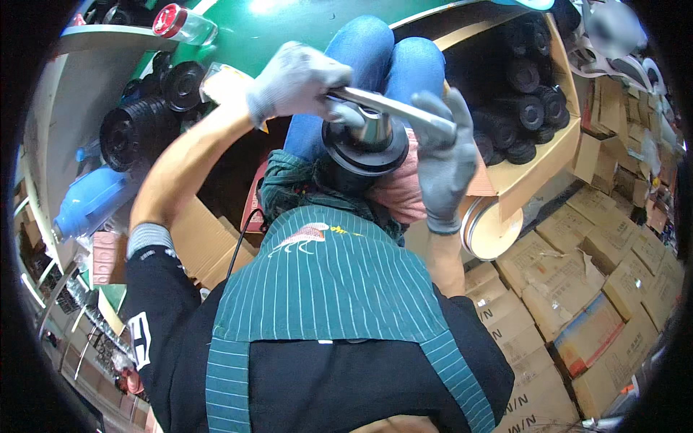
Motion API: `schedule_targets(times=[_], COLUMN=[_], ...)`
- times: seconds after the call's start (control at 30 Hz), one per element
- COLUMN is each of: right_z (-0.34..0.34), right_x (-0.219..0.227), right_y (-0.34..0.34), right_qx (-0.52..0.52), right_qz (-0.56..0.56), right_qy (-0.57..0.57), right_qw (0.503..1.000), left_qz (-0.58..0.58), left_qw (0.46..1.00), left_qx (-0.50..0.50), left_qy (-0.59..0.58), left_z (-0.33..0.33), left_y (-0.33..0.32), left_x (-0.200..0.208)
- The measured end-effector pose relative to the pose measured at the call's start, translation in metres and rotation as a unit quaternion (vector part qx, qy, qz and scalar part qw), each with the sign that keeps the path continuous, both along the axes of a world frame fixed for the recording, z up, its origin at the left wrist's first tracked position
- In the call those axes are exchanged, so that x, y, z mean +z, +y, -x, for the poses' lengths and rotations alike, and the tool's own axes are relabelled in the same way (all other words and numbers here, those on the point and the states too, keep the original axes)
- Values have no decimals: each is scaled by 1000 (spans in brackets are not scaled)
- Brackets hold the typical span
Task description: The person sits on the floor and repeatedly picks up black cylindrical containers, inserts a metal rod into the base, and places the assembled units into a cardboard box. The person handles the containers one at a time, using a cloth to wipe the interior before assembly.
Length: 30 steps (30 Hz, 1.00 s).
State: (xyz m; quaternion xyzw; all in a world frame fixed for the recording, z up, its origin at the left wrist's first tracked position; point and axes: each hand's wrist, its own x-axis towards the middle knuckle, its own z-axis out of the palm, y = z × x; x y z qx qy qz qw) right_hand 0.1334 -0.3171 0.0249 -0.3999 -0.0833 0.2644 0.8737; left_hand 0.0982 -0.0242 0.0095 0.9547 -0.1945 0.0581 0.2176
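My left hand (pixel 304 85), in a grey work glove, is closed around one end of a flat metal bar (pixel 404 110). The bar slants down to the right, over the top of a shiny metal cone-shaped piece (pixel 373 131). That piece rises from a round black part (pixel 364 156) with a wide stepped rim, held upright at my lap. My right hand (pixel 445 162), also gloved, is beside the bar's far end with its fingers stretched and apart. The bar's end overlaps this palm; whether they touch, I cannot tell.
On my right, an open cardboard box (pixel 567 115) holds several black round parts (pixel 523 108). More black discs (pixel 133 137) are stacked at the left, near a blue plastic object (pixel 94 202). A red-lidded clear jar (pixel 186 26) lies beyond. Flattened cartons (pixel 577 267) cover the right floor.
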Motion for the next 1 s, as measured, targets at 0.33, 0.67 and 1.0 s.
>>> schedule_targets(times=[0.33,0.67,1.0], right_z=[9,-48,-131], right_x=[-6,37,-19], right_y=[-23,16,163], right_qx=[143,-119,155], right_qz=[431,224,-3], right_qy=[-501,-157,145], right_qw=[737,954,977], left_qz=[-21,38,439], left_qw=[828,943,820], left_qx=[553,290,354], left_qy=[87,-160,-95], left_z=[31,69,33], left_y=[84,60,73], left_x=[-108,-24,7])
